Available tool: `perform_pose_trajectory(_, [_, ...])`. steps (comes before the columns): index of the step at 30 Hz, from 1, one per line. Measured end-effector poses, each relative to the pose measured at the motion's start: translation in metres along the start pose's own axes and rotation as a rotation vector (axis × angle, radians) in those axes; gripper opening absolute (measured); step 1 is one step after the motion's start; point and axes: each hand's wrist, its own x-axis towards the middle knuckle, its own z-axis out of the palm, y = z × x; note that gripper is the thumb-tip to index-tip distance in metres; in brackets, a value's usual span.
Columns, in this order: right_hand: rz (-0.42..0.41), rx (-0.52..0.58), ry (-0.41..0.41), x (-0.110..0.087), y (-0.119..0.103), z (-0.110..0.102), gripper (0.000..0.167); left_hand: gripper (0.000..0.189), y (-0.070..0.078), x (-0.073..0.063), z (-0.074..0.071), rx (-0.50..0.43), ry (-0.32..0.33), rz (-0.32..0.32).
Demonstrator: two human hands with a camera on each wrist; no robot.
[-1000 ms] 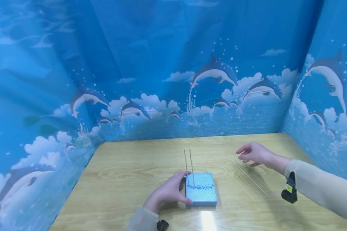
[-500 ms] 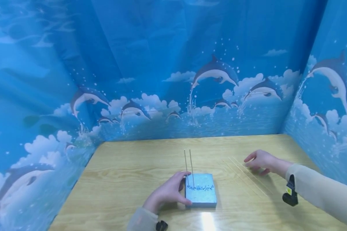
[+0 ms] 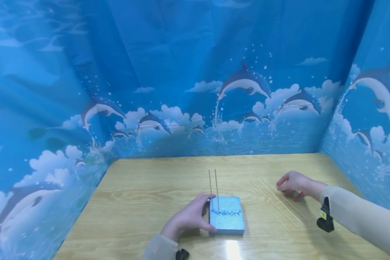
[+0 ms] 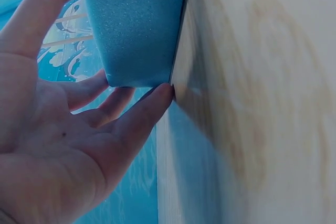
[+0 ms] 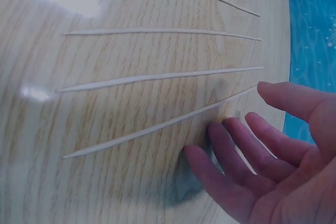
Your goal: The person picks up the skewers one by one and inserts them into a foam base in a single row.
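My left hand (image 3: 189, 215) grips a light blue foam block (image 3: 227, 224) at its left side, thumb at the near corner and fingers at the far one. A row of dark specks crosses the block's top. Two thin bamboo skewers (image 3: 216, 186) stand upright in its left part. In the left wrist view the fingertips meet the edge of the block (image 4: 139, 30) low by the table. To the right, several bamboo skewers (image 3: 274, 202) lie side by side. My right hand (image 3: 294, 185) hovers at the far end of the rightmost skewer (image 5: 142, 131), fingers loosely bent, thumb tip right at its end.
A wood-grain table (image 3: 143, 202) carries everything. Blue sheeting (image 3: 169, 72) printed with dolphins and clouds rises behind and on both sides. Light glares off the table (image 3: 233, 249) just in front of the block.
My right hand has moved right and a little nearer, down to the rightmost skewer's far end, its fingers drawn closer together. The left hand keeps its grip on the block.
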Motion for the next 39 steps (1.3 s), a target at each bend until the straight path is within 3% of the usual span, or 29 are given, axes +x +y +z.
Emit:
perform_pose_trajectory(20, [0.03,0.099,0.016,0.012,0.013,0.006,0.036,0.109,0.004,0.002,-0.002,0.032,0.005,0.011])
perform_pose_trajectory(31, [0.001,0.054,0.053,0.012,0.015,0.011,0.03,0.106,0.001,0.001,-0.001,0.003,0.002,0.019])
perform_pose_trajectory(39, [0.016,0.081,0.029,0.012,0.016,0.008,0.034,0.107,-0.001,-0.001,-0.001,0.011,0.002,0.021])
